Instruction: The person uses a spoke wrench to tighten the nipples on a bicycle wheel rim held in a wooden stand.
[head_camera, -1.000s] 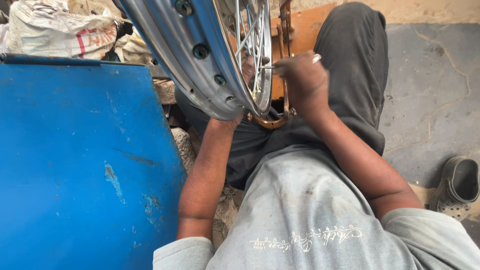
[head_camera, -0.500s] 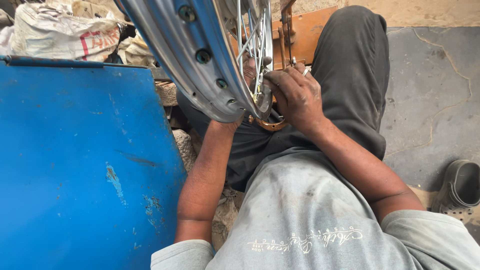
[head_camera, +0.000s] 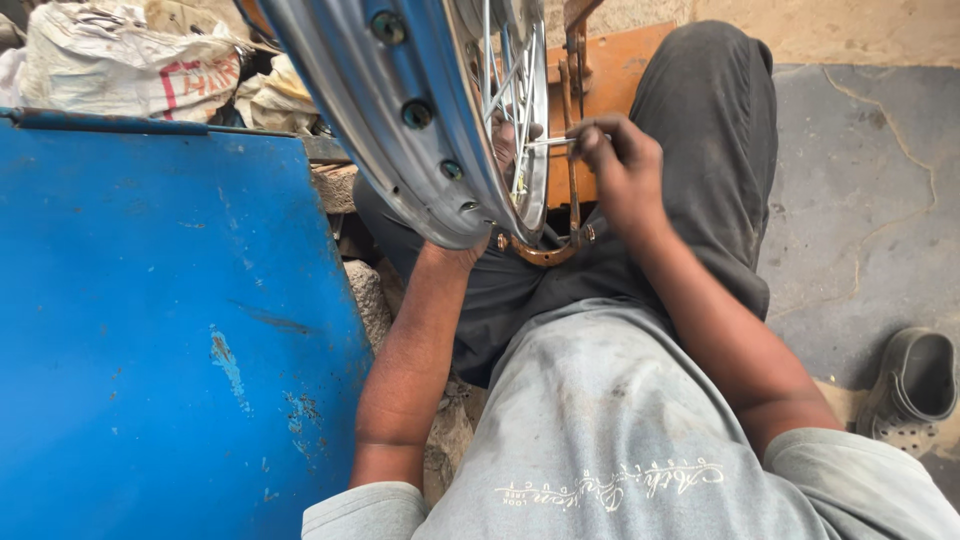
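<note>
Blue metal panel (head_camera: 170, 330) left of wheel rim (head_camera: 400, 110). Wheel rim upright above the lap, spokes (head_camera: 505, 90) inside. Left hand (head_camera: 505, 145) behind the spokes, mostly hidden, grip impossible to tell. Right hand (head_camera: 620, 170) right of the rim, pinching a thin spoke (head_camera: 550, 142). Grey shoe (head_camera: 915, 385) far right of the rim.

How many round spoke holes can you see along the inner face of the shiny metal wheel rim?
4 on the shiny metal wheel rim: one near the top, one below it, one lower, one by the bottom edge. More are likely out of frame.
</note>
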